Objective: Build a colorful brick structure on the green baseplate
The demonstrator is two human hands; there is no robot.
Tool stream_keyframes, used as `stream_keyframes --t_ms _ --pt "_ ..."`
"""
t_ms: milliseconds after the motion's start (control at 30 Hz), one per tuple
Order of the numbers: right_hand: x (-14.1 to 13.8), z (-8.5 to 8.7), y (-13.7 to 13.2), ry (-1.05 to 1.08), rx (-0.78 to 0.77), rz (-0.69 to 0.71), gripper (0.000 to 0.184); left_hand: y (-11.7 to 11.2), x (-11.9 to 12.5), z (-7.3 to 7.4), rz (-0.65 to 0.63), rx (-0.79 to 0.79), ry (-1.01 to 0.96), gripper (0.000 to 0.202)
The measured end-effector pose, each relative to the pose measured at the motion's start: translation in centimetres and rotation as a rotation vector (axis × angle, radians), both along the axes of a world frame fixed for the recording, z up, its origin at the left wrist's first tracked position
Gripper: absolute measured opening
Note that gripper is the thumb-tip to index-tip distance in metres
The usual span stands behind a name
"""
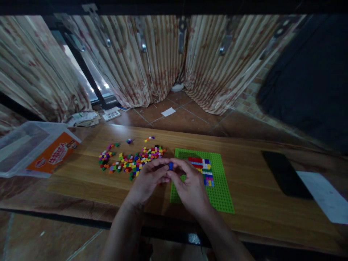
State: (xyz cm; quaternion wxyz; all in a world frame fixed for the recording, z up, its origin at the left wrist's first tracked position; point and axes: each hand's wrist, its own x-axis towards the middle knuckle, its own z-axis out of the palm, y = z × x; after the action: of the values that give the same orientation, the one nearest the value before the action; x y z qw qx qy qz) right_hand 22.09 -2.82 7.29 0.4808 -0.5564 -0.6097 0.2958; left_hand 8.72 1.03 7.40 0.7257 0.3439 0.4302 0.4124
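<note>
A small dark blue toy brick (170,166) is pinched between the fingertips of both hands. My left hand (149,176) closes on it from the left, and my right hand (189,183) from the right. Below and behind my right hand lies a green studded baseplate (221,188), partly covered by that hand. Rows of red, white, yellow, blue and purple bricks (208,174) are fixed on the plate. Just beyond my left hand spreads a pile of loose coloured bricks (144,157); my fingers hide part of it.
The wooden table (89,170) carries a clear plastic bin (40,127) with an orange label at its left end. On the right lie a black flat object (285,175) and a white sheet (323,192). Striped curtains (152,69) hang behind the table.
</note>
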Motion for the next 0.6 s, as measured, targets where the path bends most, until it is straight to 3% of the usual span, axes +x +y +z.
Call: stream_keyframes --t_ms 200,433,600 --pt "2.7 0.6 0.0 0.013 0.011 0.032 0.022 -0.3 0.6 0.3 -0.094 0.012 0.035 0.04" --pt "12.5 0.4 0.0 0.094 -0.099 -0.262 0.027 -0.1 1.3 0.0 -0.059 0.062 0.239 0.038" --pt "14.4 -1.2 -0.1 0.04 -0.247 -0.174 0.029 -0.1 2.0 -0.3 -0.068 0.066 0.297 0.037"
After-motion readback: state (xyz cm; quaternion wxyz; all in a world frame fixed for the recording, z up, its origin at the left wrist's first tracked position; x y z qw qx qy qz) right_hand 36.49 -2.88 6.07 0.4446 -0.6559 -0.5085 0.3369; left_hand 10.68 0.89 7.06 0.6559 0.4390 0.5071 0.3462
